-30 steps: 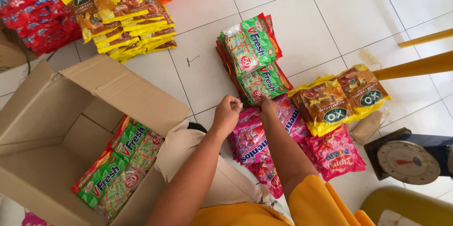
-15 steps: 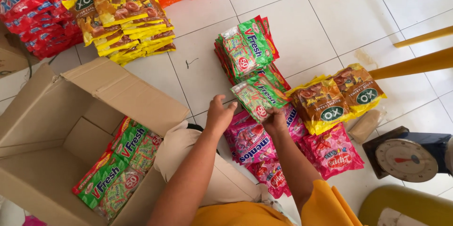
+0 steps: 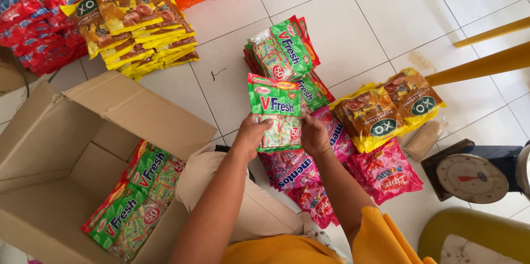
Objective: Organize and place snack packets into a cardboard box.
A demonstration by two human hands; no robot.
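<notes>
Overhead, head view: left hand (image 3: 251, 134) and right hand (image 3: 313, 136) both grip one green candy bag (image 3: 275, 110), held above the floor between the green bag pile (image 3: 284, 54) and the pink bags (image 3: 290, 167). An open cardboard box (image 3: 66, 131), at the left, already holds matching green bags (image 3: 138, 195). Judged step: transfer mid-lift; placing calls for swinging left and lowering flat onto them.

Green candy packet (image 3: 274, 110) upright, lifted above floor stacks.

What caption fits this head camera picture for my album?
Both hands, left hand and right hand, hold a green candy bag above floor piles, beside an open cardboard box.
</notes>
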